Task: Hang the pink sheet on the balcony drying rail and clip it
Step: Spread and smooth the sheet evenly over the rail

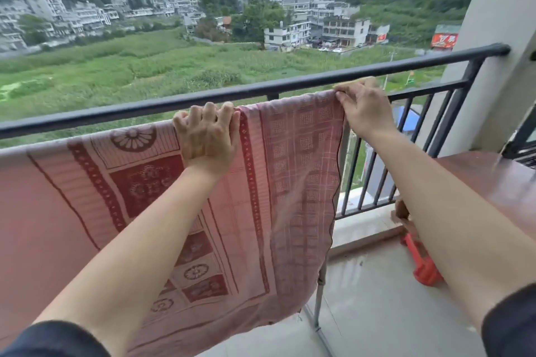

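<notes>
The pink sheet (290, 168) hangs over the drying rail, just inside the black railing (116, 113). The left hand (206, 136) grips its top edge. The right hand (364, 110) pinches its corner. No clip holds it, so wind could pull it off. The sheet hides the rail, and I see no clips.

The pink sheet (290, 182) is thin woven cloth, matt, with a fine, slightly rough weave. The balcony railing (290, 85) is dark painted metal, smooth, with a dull sheen. The grey leg (320, 295) below the sheet looks like a bare metal tube. The floor tiles (377, 313) are pale, smooth and a little glossy. The table (493, 180) is reddish-brown wood, smooth. The red object (423, 266) on the floor looks like plastic.
</notes>
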Tool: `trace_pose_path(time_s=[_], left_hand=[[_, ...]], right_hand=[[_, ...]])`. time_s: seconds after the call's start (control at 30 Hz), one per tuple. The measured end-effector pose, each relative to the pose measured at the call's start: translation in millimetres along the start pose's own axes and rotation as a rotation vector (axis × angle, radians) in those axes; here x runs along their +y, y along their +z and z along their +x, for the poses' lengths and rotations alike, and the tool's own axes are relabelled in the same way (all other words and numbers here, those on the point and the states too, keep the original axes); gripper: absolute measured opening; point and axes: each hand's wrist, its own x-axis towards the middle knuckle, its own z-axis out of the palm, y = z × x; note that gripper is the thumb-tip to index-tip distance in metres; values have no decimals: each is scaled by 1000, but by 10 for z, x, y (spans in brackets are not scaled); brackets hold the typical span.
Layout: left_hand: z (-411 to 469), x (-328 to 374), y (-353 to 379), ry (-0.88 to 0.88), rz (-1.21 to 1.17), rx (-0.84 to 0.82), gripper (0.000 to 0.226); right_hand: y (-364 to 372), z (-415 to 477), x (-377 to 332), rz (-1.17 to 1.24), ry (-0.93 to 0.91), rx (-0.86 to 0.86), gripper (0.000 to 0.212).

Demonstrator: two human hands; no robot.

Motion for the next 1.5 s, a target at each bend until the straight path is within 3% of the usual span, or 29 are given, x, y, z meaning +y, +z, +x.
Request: trace_pose_path(time_s=[0.17, 0.27, 0.47, 0.57, 0.7, 0.73, 0.83, 0.9, 1.0, 1.1, 1.2, 1.3, 1.5], left_hand=[[32, 117, -37, -66, -12, 51, 41], [2, 220, 29, -24, -52, 99, 39], [74, 310, 111, 58, -63, 135, 39], [254, 561, 57, 206, -114, 58, 45], [506, 898, 96, 246, -105, -1, 45], [521, 960, 126, 245, -106, 12, 44], [512, 1023, 229, 247, -133, 97, 42], [498, 987, 300, 247, -138, 164, 42], [515, 954, 385, 251, -137, 230, 41], [522, 1003, 394, 242, -131, 238, 39], [516, 1034, 365, 225, -161, 219, 40], [475, 1068, 345, 222, -245, 210, 39], [321, 1758, 409, 491, -503, 169, 41]], right_hand=[[-131, 106, 35, 107, -91, 167, 21], [-38, 57, 129, 131, -7, 268, 22], [147, -66, 82, 364, 310, 168, 32], [158, -62, 121, 221, 362, 12, 48], [146, 63, 226, 470, 298, 242, 46], [166, 96, 266, 549, 364, 233, 47], [261, 108, 393, 646, 639, -38, 49], [237, 129, 423, 645, 695, -110, 56], [170, 219, 401, 724, 654, -117, 65], [205, 287, 411, 766, 492, 37, 52], [359, 328, 506, 763, 590, 82, 39], [467, 255, 623, 646, 723, 42, 50], [208, -317, 1187, 231, 567, 69, 64]])
